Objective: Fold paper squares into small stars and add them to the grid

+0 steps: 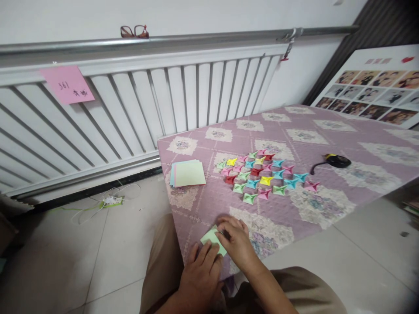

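A small light green sheet of paper (212,237) lies turned at an angle near the table's front left edge. My left hand (202,272) rests on its lower side, fingers stretched out flat over the sheet. Thumb and forefinger of my right hand (236,240) are closed on the sheet's upper right edge, and the other fingers curl behind. My hands cover part of the paper, so its full shape is hidden. Beyond them stand several rows of small folded paper shapes (257,172) in green, pink, red, yellow and blue.
A stack of square paper (190,173), pale green on top, sits at the table's left edge. A black corded object (338,161) lies to the right on the floral tablecloth (225,152). Behind are a white radiator (186,96), a pink note (67,84) and glasses (134,32) on a pipe.
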A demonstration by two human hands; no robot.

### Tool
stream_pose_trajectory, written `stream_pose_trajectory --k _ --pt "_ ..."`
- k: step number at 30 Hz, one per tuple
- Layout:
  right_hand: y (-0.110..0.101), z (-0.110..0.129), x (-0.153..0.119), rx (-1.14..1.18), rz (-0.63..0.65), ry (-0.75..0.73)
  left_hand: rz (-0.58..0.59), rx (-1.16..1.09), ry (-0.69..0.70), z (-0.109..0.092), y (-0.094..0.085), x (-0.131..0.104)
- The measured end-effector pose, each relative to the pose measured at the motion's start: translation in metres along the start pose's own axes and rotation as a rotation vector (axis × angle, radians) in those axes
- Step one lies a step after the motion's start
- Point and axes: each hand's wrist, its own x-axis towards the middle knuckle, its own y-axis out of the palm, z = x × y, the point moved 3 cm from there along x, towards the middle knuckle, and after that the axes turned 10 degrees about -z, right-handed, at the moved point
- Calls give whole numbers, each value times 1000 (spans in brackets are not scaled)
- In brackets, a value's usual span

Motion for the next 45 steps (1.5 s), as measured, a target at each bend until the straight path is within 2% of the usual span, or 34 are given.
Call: stream_pose_trajectory --k 4,10,16,21,24,27,30,36,45 --pt "-4 4 -2 -15 -16 -49 -19 -4 -3 0 1 -2" --pt "-5 6 -8 -34 58 -117 -34 -23 -26 0 1 -2" --pt "-9 0 -12 -82 118 -139 8 -77 -104 1 -15 3" --pt "-14 -4 -15 -105 120 -136 -29 -201 -127 6 -28 9" --pt "-16 -3 -17 -109 116 -155 -74 -254 -206 15 -26 14" --pt "-17 -2 -17 -105 108 -161 -114 -249 -364 28 -21 20" --pt "-19 0 -17 -105 106 -161 -100 -242 -482 39 -21 30" --pt "-21 1 -18 -100 93 -172 16 -207 -435 42 -27 46" --pt "-19 -6 -22 -49 40 -248 -10 -134 -343 40 -25 40"
